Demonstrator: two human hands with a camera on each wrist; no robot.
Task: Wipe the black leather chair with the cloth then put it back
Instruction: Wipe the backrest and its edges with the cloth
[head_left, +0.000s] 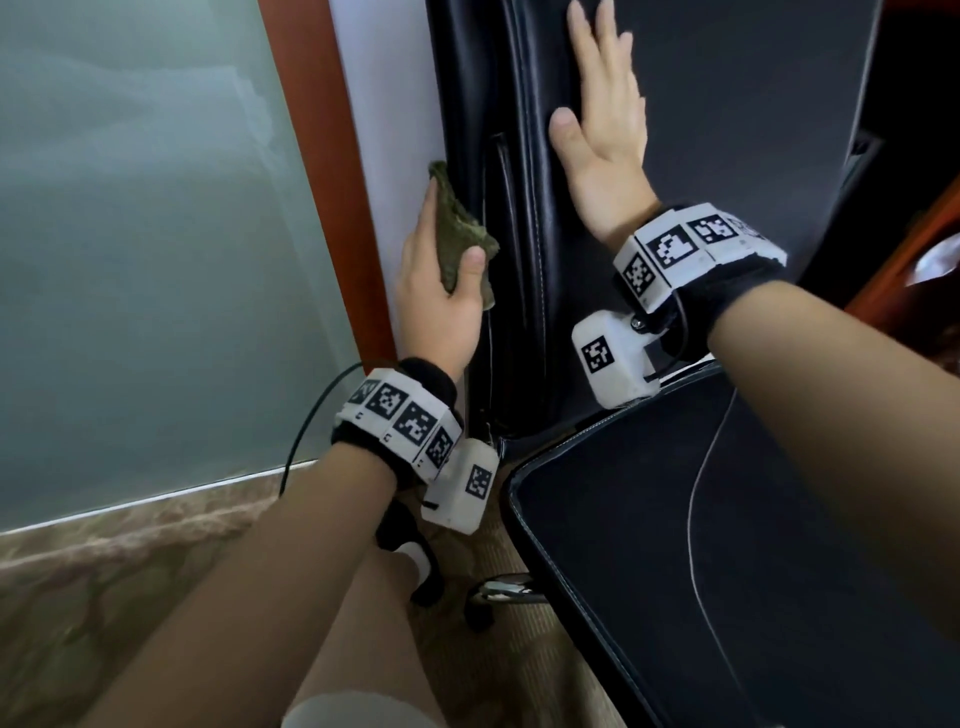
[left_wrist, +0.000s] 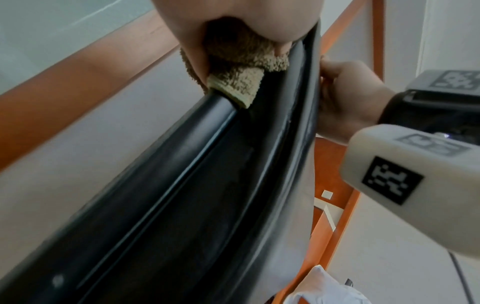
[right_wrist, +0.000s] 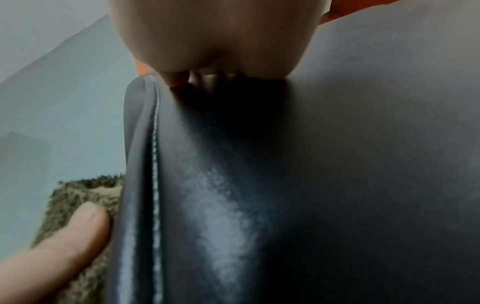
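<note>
The black leather chair (head_left: 737, 114) stands in front of me, its backrest upright and its seat (head_left: 727, 545) at lower right. My left hand (head_left: 441, 280) grips a folded olive-brown terry cloth (head_left: 460, 228) and holds it against the backrest's left side edge (left_wrist: 207, 164). The left wrist view shows the cloth (left_wrist: 241, 67) bunched between palm and thumb on the black edge. My right hand (head_left: 605, 124) lies flat with straight fingers on the front of the backrest (right_wrist: 337, 164). In the right wrist view the cloth (right_wrist: 78, 205) and my left thumb show beside the stitched seam.
A white wall strip (head_left: 384, 104) with an orange-brown wooden frame (head_left: 322, 156) and frosted glass (head_left: 130, 234) stands close left of the chair. Patterned carpet (head_left: 104, 571) covers the floor. The chair's chrome base (head_left: 509, 590) shows below the seat. Dark wooden furniture (head_left: 914, 249) is at right.
</note>
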